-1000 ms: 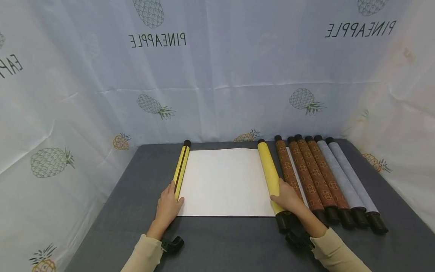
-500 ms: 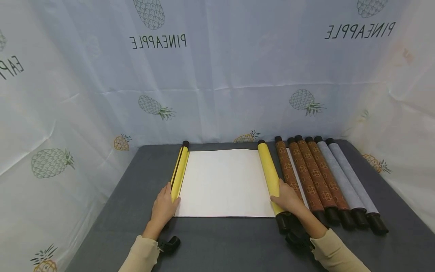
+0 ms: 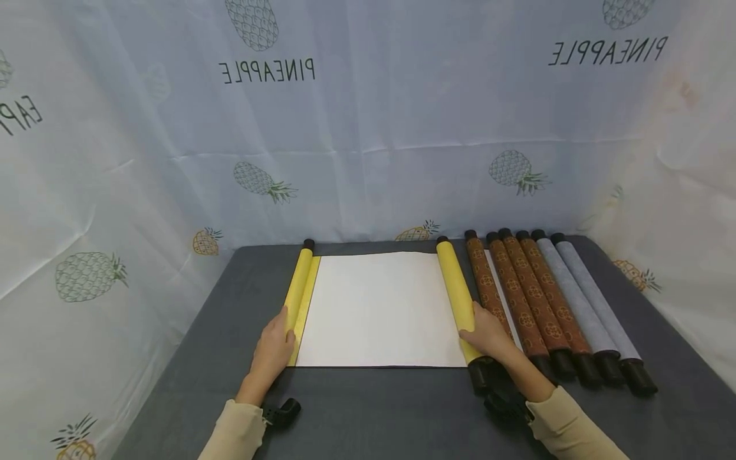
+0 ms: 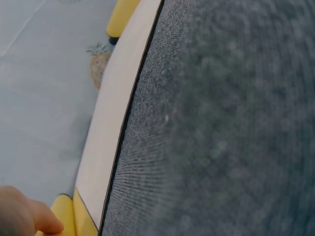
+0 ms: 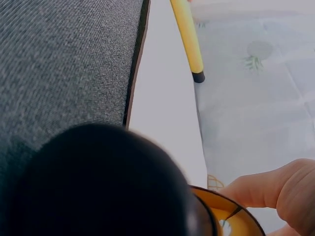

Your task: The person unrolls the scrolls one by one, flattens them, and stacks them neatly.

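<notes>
So the left hand [image 3: 275,350] had its fingers [image 3: 283,319] laid out fairly straight along the near end of the yellow roller [image 3: 299,287], more resting against it than gripping, nothing pinched as far as the head view showed. Over at about 3 o'clock from it, the right hand [image 3: 489,337] sat on the fat yellow roll [image 3: 454,287] with its fingers [image 3: 468,332] bent over the top of the roll near the black end cap [image 3: 479,375], so that one was holding the roll. Between the two hands the scroll's white sheet [image 3: 376,310] was spread flat on the dark grey surface [image 3: 374,415], roughly dead centre of it, with the roller at the sheet's 9 o'clock edge and the roll at its 3 o'clock edge. Just beside the roll, further toward 3 o'clock, a row of rolled scrolls lay side by side: brown patterned ones [image 3: 520,294] first, then grey ones [image 3: 586,297], all with black caps. Up at 12 o'clock and round the sides hung a pale cloth backdrop [image 3: 368,128] printed with pineapples and the mirrored word PINEAPPLE. Both arms wore cream sleeves [image 3: 566,425].
</notes>
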The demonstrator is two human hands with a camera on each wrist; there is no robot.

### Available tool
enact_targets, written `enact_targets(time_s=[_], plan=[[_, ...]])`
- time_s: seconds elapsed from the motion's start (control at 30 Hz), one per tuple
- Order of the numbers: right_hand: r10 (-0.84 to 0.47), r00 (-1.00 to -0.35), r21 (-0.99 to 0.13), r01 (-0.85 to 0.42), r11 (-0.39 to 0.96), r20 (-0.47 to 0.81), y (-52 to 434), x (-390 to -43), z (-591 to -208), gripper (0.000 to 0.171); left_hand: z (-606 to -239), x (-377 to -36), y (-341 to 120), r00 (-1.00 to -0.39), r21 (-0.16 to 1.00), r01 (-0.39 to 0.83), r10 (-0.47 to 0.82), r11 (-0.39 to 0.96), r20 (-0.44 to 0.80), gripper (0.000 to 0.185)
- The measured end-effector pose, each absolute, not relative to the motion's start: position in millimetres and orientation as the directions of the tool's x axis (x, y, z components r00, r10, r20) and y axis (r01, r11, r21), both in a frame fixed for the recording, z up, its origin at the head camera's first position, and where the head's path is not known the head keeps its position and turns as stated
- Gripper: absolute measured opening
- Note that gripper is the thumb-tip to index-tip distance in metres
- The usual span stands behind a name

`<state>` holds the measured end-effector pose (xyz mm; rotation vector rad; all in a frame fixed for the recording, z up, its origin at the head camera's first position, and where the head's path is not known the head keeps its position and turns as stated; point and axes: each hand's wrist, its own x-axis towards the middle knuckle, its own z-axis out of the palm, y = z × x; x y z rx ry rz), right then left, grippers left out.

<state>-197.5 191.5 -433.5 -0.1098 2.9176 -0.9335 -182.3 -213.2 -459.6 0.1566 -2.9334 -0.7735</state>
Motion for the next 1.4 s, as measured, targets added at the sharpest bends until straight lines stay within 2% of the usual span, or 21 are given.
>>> enact_targets(time_s=[0.27,0.5,0.63,0.97,1.4], plan=[[-0.107,-0.993,-0.583,-0.059,0.811,-0.048,192.0,-196.4,-433.1,0.061,-461.1,-181.9,-214.2,-0.991,0.488,-0.058,-0.108,0.871,0.075,0.059],[-0.089,-0.994,-0.596,-0.034,0.803,-0.064,193.1,-196.5,-432.4,0.066,-462.6,-184.3,-220.3,-0.982,0.496,0.042,-0.056,0.867,0.182,0.06],[-0.089,-0.993,-0.616,-0.026,0.788,-0.072,192.2,-196.9,-432.9,0.072,-463.5,-185.8,-227.4,-0.972,0.538,0.036,-0.094,0.842,0.213,0.057],[-0.086,-0.994,-0.663,-0.022,0.749,-0.064,187.6,-196.1,-437.0,0.069,-463.1,-185.6,-246.0,-0.971,0.628,0.024,-0.132,0.778,0.201,0.056],[-0.062,-0.995,-0.656,0.006,0.755,-0.081,189.2,-197.5,-436.6,0.067,-458.1,-186.8,-258.3,-0.977,0.655,-0.05,-0.172,0.754,0.124,0.059]])
